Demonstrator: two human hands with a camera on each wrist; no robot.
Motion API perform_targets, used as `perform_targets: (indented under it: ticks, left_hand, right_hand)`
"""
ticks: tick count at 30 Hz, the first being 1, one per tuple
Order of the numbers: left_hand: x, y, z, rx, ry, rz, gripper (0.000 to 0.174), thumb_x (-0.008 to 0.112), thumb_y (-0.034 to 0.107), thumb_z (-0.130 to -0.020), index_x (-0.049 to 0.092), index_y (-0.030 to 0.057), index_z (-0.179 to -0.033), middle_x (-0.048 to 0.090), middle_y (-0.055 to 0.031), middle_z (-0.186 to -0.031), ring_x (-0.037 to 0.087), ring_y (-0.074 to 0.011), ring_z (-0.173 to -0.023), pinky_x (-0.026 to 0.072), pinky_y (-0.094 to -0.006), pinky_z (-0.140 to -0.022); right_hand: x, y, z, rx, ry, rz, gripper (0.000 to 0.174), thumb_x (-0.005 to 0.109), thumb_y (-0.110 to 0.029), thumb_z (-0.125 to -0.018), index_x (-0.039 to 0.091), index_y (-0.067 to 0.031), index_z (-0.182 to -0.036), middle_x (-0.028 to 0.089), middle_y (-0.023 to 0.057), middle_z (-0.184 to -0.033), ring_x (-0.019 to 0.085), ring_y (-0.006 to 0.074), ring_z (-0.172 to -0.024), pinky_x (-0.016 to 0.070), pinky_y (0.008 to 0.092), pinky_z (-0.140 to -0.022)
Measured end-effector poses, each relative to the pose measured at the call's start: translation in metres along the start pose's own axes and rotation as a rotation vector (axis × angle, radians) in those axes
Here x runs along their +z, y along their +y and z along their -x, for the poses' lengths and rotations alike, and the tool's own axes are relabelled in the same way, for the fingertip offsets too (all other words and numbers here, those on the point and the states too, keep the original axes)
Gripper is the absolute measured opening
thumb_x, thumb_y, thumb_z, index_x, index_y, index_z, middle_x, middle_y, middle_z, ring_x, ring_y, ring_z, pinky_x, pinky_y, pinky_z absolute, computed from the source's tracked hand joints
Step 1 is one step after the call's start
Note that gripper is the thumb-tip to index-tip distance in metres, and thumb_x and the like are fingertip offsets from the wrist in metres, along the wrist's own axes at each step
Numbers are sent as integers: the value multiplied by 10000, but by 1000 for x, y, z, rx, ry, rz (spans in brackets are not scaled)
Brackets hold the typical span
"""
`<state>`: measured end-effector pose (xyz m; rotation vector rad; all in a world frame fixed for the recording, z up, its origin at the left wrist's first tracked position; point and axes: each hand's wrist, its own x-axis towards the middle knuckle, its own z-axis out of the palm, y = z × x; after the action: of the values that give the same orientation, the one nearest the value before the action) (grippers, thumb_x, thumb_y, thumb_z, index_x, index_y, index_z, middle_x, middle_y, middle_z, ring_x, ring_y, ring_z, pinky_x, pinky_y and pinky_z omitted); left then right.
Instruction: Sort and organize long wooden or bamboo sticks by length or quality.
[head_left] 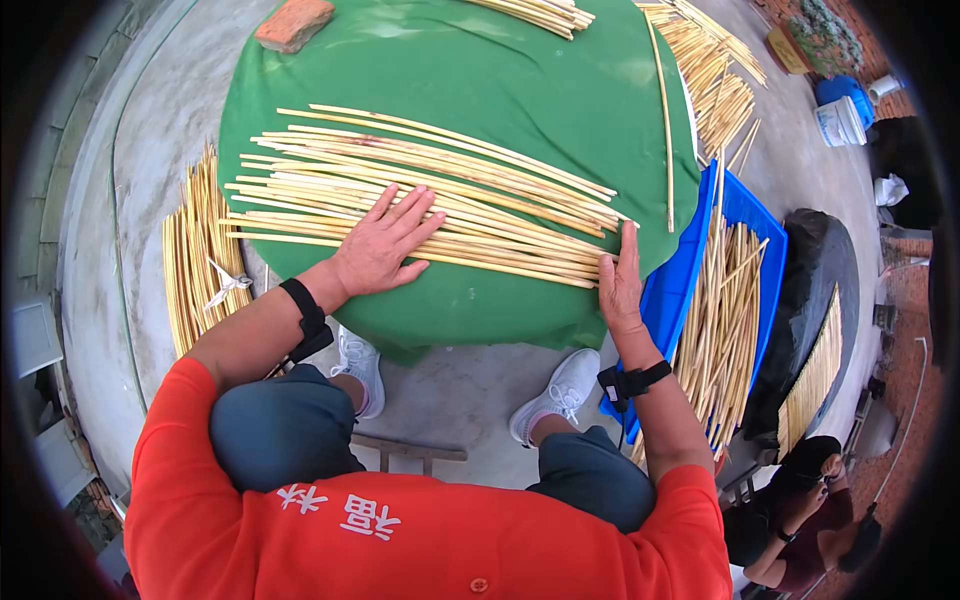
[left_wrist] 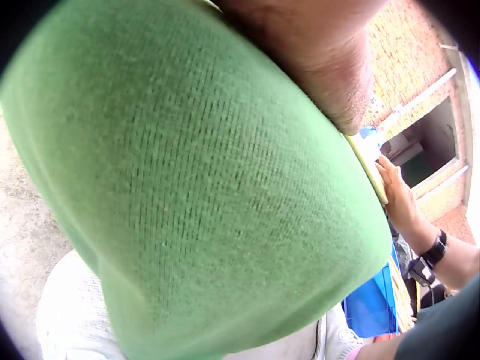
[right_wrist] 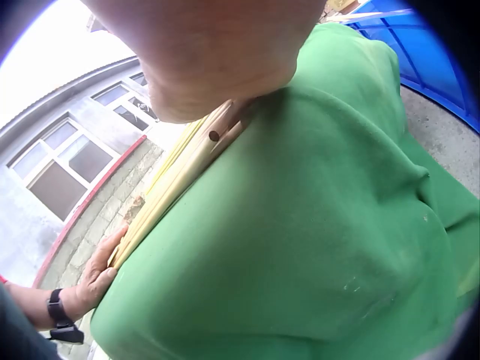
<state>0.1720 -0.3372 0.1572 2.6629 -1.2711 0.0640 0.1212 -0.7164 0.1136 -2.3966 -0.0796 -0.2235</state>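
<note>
Two hands on pale sticks (head_left: 480, 190) spread over the green table (head_left: 480, 70)
The left hand (head_left: 385, 245) lies flat near the front edge, fingers wide; the right hand (head_left: 620, 285), fingers straight, hides the stick ends

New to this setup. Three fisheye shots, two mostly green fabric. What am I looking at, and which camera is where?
No machine here: a person works with two bare hands, wearing a camera on the head and one on each wrist. The wide picture is the head camera, looking down. The two close ones are the wrist cameras, close against the green cloth the work lies on. On it lies a spread of pale sticks. The left hand presses flat on them; the right hand rests straight-fingered against their ends. Neither grips anything. Further sticks fill a blue tray at the right.
</note>
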Motion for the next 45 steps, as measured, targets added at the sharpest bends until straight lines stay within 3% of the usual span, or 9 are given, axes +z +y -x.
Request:
perform_targets:
  ticks: [5, 14, 21, 27, 31, 34, 45]
  left_hand:
    - [-2, 0, -1, -1, -5, 2, 726, 619, 347, -778, 362, 64, -1395, 305, -195, -1462, 257, -312, -1386, 138, -479, -1143]
    - [2, -2, 2, 8, 9, -11, 694, 608, 356, -788, 386, 76, -1382, 341, -177, -1445, 286, -306, -1372, 163, -488, -1134]
    - [4, -3, 2, 10, 16, -32, 669, 598, 361, -793, 404, 92, -1374, 371, -171, -1423, 320, -302, -1352, 187, -484, -1123]
    - [7, -6, 8, 52, 75, -29, 602, 604, 339, -799, 445, 104, -1330, 443, -147, -1356, 382, -276, -1306, 237, -506, -1106]
    - [9, -8, 9, 67, 93, -28, 585, 618, 335, -779, 466, 99, -1292, 464, -149, -1316, 388, -290, -1288, 242, -521, -1102]
    - [7, -7, 8, 59, 70, -25, 592, 618, 342, -775, 466, 97, -1292, 462, -146, -1304, 392, -295, -1277, 242, -527, -1099]
    - [8, -8, 10, 79, 101, -28, 617, 613, 347, -771, 448, 81, -1302, 469, -150, -1250, 393, -298, -1268, 244, -546, -1092]
  right_hand:
    - [11, -12, 0, -200, -84, 149, 613, 512, -268, -919, 291, 25, -1410, 258, 266, -1461, 223, 407, -1373, 189, 456, -1118]
    - [12, -9, 11, -253, -145, 334, 578, 530, -327, -901, 398, 12, -1351, 278, 236, -1464, 237, 401, -1368, 156, 564, -1092]
    - [9, -13, 12, -281, -170, 352, 594, 516, -347, -903, 388, 5, -1363, 283, 234, -1463, 244, 393, -1367, 126, 565, -1098]
    - [2, -25, 9, -362, -186, 578, 616, 483, -380, -911, 371, 13, -1371, 286, 239, -1460, 223, 399, -1376, 106, 567, -1105]
    - [12, -46, 2, -440, -187, 463, 658, 478, -413, -907, 352, 33, -1373, 276, 256, -1456, 214, 414, -1374, 117, 553, -1112]
    - [25, -56, 7, -457, -368, 467, 741, 466, -481, -898, 309, 57, -1383, 241, 280, -1460, 206, 440, -1366, 150, 531, -1114]
    - [33, -54, 10, -464, -324, 521, 751, 438, -496, -908, 295, 67, -1384, 236, 285, -1461, 210, 434, -1366, 155, 534, -1110]
